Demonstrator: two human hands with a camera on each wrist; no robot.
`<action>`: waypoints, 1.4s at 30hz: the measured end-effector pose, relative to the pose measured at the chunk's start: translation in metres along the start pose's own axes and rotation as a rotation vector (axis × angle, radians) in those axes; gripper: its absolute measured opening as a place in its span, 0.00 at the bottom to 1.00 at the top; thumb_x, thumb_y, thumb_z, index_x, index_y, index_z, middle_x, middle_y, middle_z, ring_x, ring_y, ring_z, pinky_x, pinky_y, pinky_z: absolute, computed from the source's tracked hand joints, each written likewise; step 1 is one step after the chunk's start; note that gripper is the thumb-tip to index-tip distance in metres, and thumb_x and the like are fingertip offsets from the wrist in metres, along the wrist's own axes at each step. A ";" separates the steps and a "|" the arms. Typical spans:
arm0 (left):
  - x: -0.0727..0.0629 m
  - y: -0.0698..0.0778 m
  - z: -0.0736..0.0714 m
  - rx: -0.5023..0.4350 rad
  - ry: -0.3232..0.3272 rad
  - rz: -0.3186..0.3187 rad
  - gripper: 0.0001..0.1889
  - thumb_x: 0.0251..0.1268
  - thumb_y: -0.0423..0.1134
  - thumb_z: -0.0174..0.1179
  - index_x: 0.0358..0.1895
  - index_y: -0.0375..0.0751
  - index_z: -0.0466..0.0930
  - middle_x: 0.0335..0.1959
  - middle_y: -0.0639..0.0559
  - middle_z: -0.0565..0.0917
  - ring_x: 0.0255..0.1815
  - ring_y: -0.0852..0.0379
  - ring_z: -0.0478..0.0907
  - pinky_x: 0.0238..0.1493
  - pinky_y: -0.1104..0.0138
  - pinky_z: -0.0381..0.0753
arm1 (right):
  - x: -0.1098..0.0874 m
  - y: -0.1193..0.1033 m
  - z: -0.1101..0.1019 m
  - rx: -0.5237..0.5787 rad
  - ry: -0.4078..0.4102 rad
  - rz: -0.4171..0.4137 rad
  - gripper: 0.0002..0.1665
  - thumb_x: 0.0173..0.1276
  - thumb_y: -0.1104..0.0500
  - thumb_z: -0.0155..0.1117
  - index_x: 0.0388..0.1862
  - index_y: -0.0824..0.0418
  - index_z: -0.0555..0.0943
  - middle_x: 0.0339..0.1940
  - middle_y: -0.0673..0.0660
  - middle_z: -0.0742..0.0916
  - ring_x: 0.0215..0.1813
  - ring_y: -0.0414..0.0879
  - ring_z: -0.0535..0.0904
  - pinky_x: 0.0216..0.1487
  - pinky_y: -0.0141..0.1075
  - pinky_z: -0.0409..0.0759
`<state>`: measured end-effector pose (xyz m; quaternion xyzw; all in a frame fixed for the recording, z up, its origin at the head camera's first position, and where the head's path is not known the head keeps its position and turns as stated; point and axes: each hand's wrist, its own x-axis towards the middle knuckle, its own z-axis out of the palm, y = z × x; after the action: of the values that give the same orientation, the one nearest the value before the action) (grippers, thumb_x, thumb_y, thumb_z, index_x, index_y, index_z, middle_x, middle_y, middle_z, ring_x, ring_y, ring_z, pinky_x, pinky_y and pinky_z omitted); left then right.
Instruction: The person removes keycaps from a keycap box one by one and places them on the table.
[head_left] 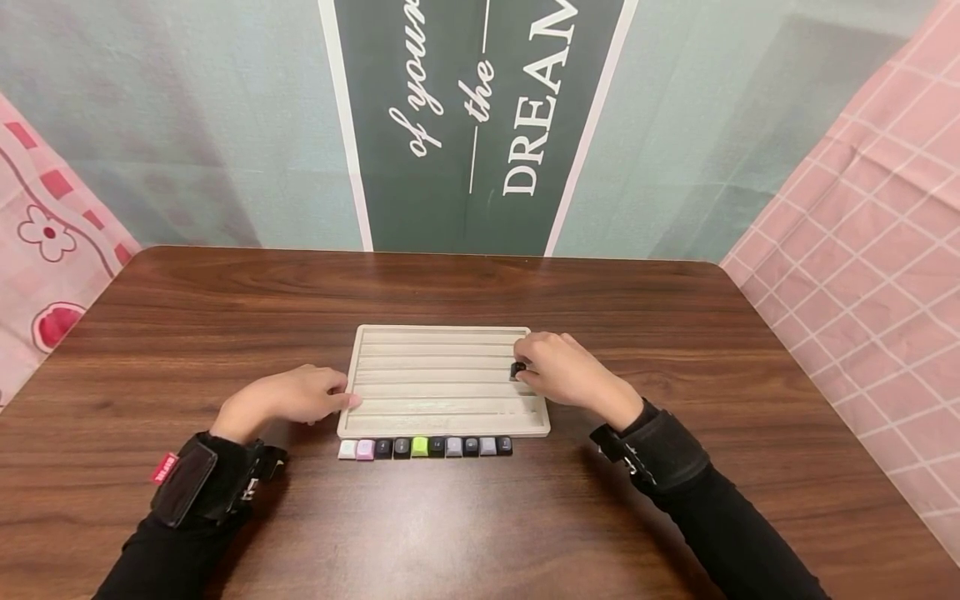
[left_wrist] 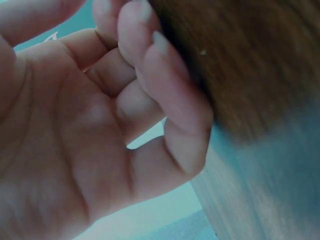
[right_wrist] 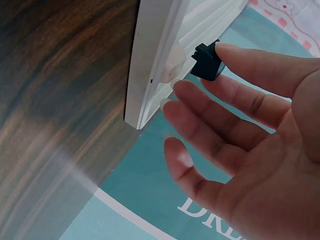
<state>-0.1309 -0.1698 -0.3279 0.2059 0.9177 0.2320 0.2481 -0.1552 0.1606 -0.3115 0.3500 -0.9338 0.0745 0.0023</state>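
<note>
My right hand (head_left: 566, 371) pinches a black keycap (right_wrist: 207, 61) between thumb and index finger, above the right part of a cream ridged tray (head_left: 435, 376). In the right wrist view the other fingers are spread and slightly bent, with the keycap's hollow underside partly turned to the camera. My left hand (head_left: 303, 394) is at the tray's left edge, its thumb resting on the rim and its other fingers loosely bent beside it. In the left wrist view the palm and bent fingers (left_wrist: 170, 85) show nothing in them. Whether the fingertips press the tray's side is hidden.
A row of several keycaps lies along the tray's front edge, among them a white keycap (head_left: 347, 450), a pink keycap (head_left: 365, 450) and a lime-green keycap (head_left: 420, 447). The brown wooden table (head_left: 480, 525) ends at a printed cloth backdrop (head_left: 247, 125).
</note>
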 end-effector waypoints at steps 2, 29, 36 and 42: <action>0.000 0.000 0.000 0.005 0.002 0.004 0.14 0.67 0.43 0.51 0.23 0.42 0.67 0.18 0.54 0.69 0.18 0.60 0.67 0.24 0.67 0.65 | -0.002 -0.001 -0.001 0.006 -0.001 0.007 0.14 0.56 0.63 0.67 0.21 0.57 0.69 0.21 0.48 0.71 0.24 0.40 0.65 0.24 0.32 0.64; 0.000 0.000 0.000 0.016 0.001 0.000 0.14 0.67 0.43 0.51 0.23 0.43 0.67 0.18 0.54 0.69 0.18 0.60 0.67 0.24 0.67 0.65 | -0.027 -0.012 -0.001 0.008 -0.004 -0.073 0.12 0.53 0.66 0.68 0.22 0.58 0.71 0.21 0.49 0.73 0.24 0.38 0.66 0.25 0.30 0.66; 0.000 -0.001 0.001 0.016 0.002 0.003 0.14 0.67 0.43 0.51 0.23 0.43 0.67 0.18 0.54 0.69 0.18 0.60 0.67 0.24 0.67 0.65 | -0.031 -0.014 -0.001 0.033 -0.030 -0.094 0.15 0.54 0.65 0.68 0.21 0.57 0.69 0.20 0.48 0.72 0.23 0.38 0.64 0.25 0.30 0.64; 0.000 0.000 0.001 0.008 0.001 0.000 0.14 0.67 0.43 0.51 0.23 0.43 0.67 0.17 0.54 0.69 0.17 0.61 0.67 0.23 0.67 0.65 | -0.035 -0.017 0.001 0.042 -0.042 -0.125 0.16 0.53 0.64 0.68 0.19 0.56 0.68 0.19 0.47 0.70 0.23 0.37 0.63 0.24 0.29 0.64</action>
<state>-0.1304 -0.1695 -0.3289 0.2068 0.9187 0.2286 0.2468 -0.1177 0.1709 -0.3122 0.4090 -0.9082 0.0863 -0.0202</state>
